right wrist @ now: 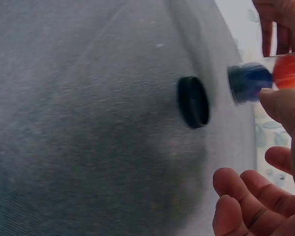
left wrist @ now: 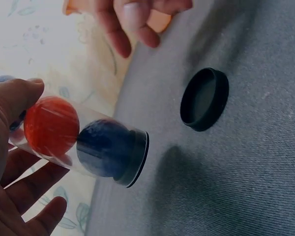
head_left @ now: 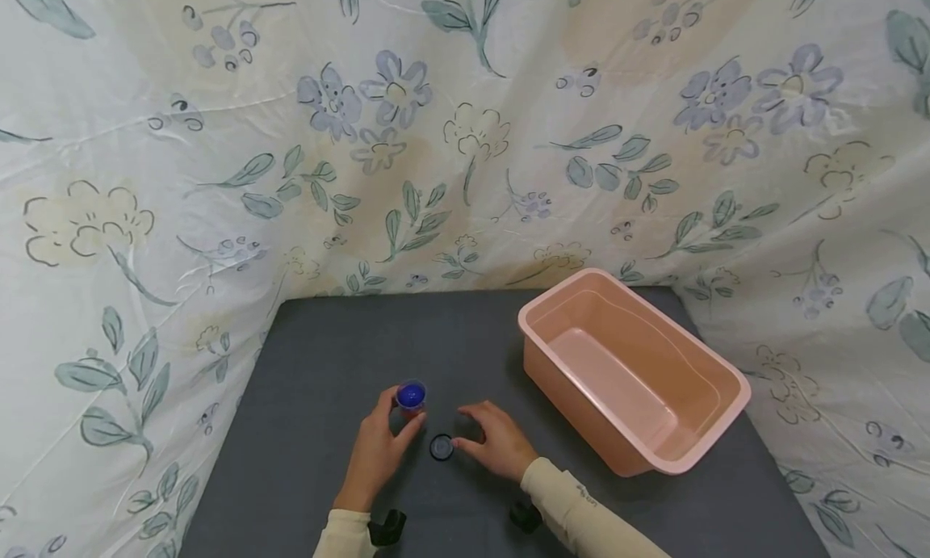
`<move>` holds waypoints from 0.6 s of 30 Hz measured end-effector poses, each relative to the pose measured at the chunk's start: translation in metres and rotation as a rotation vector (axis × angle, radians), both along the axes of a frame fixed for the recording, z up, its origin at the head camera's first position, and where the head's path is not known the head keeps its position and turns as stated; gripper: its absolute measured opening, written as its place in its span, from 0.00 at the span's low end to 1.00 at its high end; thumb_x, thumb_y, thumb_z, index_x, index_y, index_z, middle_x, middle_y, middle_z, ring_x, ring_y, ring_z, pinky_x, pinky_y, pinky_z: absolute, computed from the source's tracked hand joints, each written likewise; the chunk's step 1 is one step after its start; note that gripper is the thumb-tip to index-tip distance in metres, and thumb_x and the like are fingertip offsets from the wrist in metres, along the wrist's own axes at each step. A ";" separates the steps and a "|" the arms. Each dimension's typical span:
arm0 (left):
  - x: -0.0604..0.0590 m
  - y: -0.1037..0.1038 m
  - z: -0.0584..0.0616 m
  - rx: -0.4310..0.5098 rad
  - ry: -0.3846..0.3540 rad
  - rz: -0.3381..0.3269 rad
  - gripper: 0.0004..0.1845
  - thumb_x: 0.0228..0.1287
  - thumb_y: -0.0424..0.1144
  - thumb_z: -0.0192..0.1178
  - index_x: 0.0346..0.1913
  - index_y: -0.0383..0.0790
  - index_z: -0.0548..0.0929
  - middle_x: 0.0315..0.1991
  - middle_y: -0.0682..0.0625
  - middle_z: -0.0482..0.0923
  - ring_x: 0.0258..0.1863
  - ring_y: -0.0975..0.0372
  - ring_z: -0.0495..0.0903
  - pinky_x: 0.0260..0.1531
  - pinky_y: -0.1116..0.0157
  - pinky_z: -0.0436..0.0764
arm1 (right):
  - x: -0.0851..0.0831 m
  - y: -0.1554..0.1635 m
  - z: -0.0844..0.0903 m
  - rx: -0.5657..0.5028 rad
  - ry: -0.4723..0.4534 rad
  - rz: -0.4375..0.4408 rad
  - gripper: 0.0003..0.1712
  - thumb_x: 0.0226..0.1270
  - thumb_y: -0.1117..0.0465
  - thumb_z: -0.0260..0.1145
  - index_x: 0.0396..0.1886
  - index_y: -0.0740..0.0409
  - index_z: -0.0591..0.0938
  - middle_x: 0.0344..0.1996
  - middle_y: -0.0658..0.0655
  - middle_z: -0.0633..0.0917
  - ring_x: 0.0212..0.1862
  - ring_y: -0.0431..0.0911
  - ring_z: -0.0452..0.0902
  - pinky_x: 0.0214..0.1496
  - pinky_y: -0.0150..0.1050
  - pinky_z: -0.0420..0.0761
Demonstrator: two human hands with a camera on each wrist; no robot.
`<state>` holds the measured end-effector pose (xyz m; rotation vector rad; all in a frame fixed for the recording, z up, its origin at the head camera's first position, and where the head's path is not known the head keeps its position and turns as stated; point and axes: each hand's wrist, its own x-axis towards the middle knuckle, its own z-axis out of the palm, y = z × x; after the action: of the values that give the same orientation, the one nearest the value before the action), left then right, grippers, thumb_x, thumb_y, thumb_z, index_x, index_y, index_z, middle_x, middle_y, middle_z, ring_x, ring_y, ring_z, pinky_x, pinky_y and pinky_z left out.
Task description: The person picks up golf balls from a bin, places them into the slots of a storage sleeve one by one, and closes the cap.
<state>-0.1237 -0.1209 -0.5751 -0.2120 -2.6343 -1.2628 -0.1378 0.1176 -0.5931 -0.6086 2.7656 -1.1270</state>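
Observation:
My left hand (head_left: 376, 453) grips a clear tube (head_left: 411, 397) of balls, held up off the table with its top facing the head camera. In the left wrist view an orange-red ball (left wrist: 51, 126) and a dark blue ball (left wrist: 102, 148) show through the wall, and a black cap (left wrist: 136, 160) closes the lower end. Another blue ball is partly hidden behind the thumb. A loose black lid (head_left: 441, 447) lies on the table, hollow side up. Beside it my right hand (head_left: 503, 446) hovers with loosely bent fingers, holding nothing.
A pink plastic tub (head_left: 574, 404) stands on the right of the dark grey table (head_left: 327, 356), with nothing visible inside. Floral cloth (head_left: 472, 154) hangs behind the table and along both sides.

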 end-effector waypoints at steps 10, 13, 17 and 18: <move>0.000 -0.006 -0.016 0.018 0.001 0.003 0.28 0.67 0.44 0.72 0.67 0.44 0.74 0.56 0.47 0.87 0.61 0.49 0.84 0.60 0.44 0.82 | 0.001 -0.004 -0.016 0.022 -0.024 -0.005 0.31 0.64 0.47 0.77 0.63 0.57 0.83 0.50 0.57 0.86 0.36 0.39 0.75 0.38 0.33 0.76; -0.001 -0.006 -0.022 0.015 -0.009 0.002 0.29 0.68 0.44 0.71 0.67 0.44 0.73 0.56 0.46 0.87 0.61 0.48 0.84 0.60 0.43 0.81 | 0.002 -0.006 -0.018 0.039 -0.015 -0.001 0.31 0.64 0.46 0.77 0.62 0.57 0.83 0.50 0.56 0.86 0.38 0.40 0.77 0.40 0.35 0.78; 0.000 -0.007 -0.028 0.033 -0.032 0.005 0.29 0.68 0.44 0.71 0.68 0.44 0.73 0.56 0.47 0.87 0.62 0.48 0.84 0.62 0.43 0.80 | 0.004 -0.009 -0.020 0.063 -0.009 0.004 0.31 0.64 0.46 0.77 0.62 0.56 0.84 0.52 0.56 0.86 0.43 0.42 0.80 0.47 0.40 0.82; 0.000 -0.007 -0.029 0.039 -0.032 0.004 0.30 0.68 0.44 0.71 0.68 0.44 0.73 0.55 0.48 0.87 0.62 0.48 0.83 0.62 0.43 0.80 | 0.004 -0.010 -0.020 0.068 -0.005 0.008 0.31 0.64 0.46 0.77 0.61 0.57 0.84 0.52 0.56 0.86 0.45 0.44 0.81 0.49 0.42 0.83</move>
<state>-0.1234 -0.1281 -0.6041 -0.1812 -2.6324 -1.3257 -0.1338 0.1078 -0.6136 -0.6079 2.7818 -1.0265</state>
